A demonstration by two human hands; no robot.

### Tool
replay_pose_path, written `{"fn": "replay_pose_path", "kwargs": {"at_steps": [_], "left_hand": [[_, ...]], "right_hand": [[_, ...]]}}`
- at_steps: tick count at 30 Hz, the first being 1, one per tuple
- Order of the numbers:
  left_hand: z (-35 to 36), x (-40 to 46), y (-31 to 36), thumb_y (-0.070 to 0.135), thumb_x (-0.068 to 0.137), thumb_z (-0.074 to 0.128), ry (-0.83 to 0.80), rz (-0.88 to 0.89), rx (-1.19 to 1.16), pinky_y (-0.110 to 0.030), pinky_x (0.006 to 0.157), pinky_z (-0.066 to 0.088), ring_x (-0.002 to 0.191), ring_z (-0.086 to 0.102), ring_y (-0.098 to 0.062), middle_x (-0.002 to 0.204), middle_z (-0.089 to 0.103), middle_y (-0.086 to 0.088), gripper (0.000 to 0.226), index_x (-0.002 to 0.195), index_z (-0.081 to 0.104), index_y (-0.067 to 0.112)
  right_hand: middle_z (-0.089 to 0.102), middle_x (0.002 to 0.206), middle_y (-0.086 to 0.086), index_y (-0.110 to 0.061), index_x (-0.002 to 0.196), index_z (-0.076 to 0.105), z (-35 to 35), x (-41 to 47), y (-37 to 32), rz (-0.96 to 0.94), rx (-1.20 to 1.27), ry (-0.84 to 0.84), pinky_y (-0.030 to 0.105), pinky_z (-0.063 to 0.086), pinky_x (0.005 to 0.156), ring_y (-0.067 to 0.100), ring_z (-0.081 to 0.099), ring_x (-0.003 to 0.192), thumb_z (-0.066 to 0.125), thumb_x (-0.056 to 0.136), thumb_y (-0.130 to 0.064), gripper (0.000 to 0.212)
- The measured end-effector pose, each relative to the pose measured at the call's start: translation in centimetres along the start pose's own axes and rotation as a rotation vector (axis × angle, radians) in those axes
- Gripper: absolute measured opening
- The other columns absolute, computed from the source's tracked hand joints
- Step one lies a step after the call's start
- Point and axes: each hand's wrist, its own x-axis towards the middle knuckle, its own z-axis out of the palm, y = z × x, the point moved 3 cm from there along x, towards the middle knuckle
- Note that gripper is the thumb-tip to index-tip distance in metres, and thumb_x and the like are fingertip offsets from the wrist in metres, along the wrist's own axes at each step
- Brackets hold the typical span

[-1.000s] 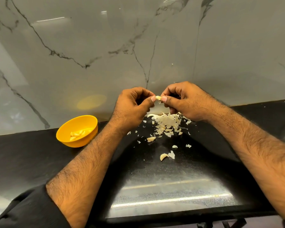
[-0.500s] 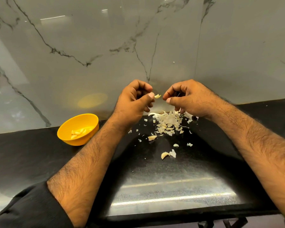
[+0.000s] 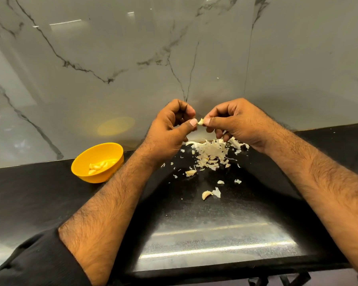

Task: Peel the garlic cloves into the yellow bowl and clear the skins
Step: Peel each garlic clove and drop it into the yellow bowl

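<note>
Clove (image 3: 200, 121) pinched between left hand (image 3: 171, 129) and right hand (image 3: 234, 122), both curled round it, above the skins (image 3: 211, 153); its long axis cannot be told. Bowl (image 3: 85, 162) lies well apart to the left, nearer the left hand; a drop would likely fall to that hand.

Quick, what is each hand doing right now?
Left hand: fingers curled, pinching the garlic clove.
Right hand: fingers curled, pinching the same clove from the other side.

garlic clove (image 3: 200, 121) between left hand (image 3: 170, 129) and right hand (image 3: 234, 122), above skins (image 3: 211, 153)
</note>
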Motion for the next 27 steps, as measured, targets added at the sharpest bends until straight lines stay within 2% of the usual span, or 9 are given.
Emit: {"fn": "replay_pose_path", "kwargs": {"at_steps": [5,9,12,17,23,27], "left_hand": [[0.06,-0.04,0.21,0.014,0.101,0.07,0.039,0.07,0.215,-0.035,0.08,0.059,0.092,0.065,-0.013,0.098,0.066,0.006,0.012,0.107,0.063,0.022],[0.28,-0.25,0.69,0.019,0.101,0.071,0.043,0.105,0.307,-0.019,0.077,0.05,0.093,0.063,-0.003,0.099,0.065,0.013,0.012,0.109,0.064,0.024],[0.37,-0.3,0.73,0.019,0.101,0.071,0.055,0.093,0.328,-0.016,0.077,0.052,0.093,0.065,-0.001,0.099,0.067,0.012,0.012,0.11,0.067,0.024],[0.44,-0.24,0.43,0.023,0.101,0.072,0.063,0.06,0.339,-0.02,0.078,0.056,0.092,0.068,-0.004,0.098,0.071,0.01,0.011,0.111,0.071,0.022],[0.5,-0.35,0.5,0.026,0.094,0.081,0.099,0.001,0.333,-0.012,0.072,0.055,0.082,0.071,-0.002,0.089,0.074,0.008,0.011,0.1,0.074,0.02],[0.45,-0.24,0.3,0.025,0.098,0.077,0.106,-0.054,0.345,-0.017,0.073,0.058,0.082,0.074,-0.005,0.087,0.078,0.007,0.006,0.1,0.077,0.02]], "right_hand": [[0.079,0.091,0.009,-0.01,0.1,0.08,-0.05,0.0,0.03,0.018,0.059,0.012,0.031,0.054,0.063,0.013,0.063,0.066,0.075,0.097,-0.03,0.022],[0.079,0.088,0.006,-0.01,0.1,0.08,-0.04,0.09,0.07,0.025,0.01,0.032,0.033,0.057,0.064,0.011,0.064,0.065,0.074,0.097,-0.018,0.011],[0.079,0.088,0.006,-0.009,0.103,0.08,-0.01,0.08,0.15,0.03,0.033,0.032,0.032,0.058,0.063,0.012,0.066,0.065,0.074,0.097,-0.014,0.01],[0.077,0.086,0.004,-0.011,0.104,0.077,0.22,0.03,0.19,0.016,-0.001,0.051,0.029,0.059,0.061,0.012,0.068,0.065,0.071,0.1,-0.017,0.01],[0.075,0.085,0.005,-0.011,0.104,0.076,0.41,0.11,0.17,0.022,-0.008,0.047,0.028,0.058,0.06,0.012,0.068,0.065,0.067,0.103,-0.018,0.011],[0.073,0.086,0.006,-0.01,0.105,0.074,0.64,0.14,0.27,0.035,-0.021,0.024,0.029,0.058,0.061,0.013,0.068,0.067,0.064,0.104,-0.017,0.012]]}}
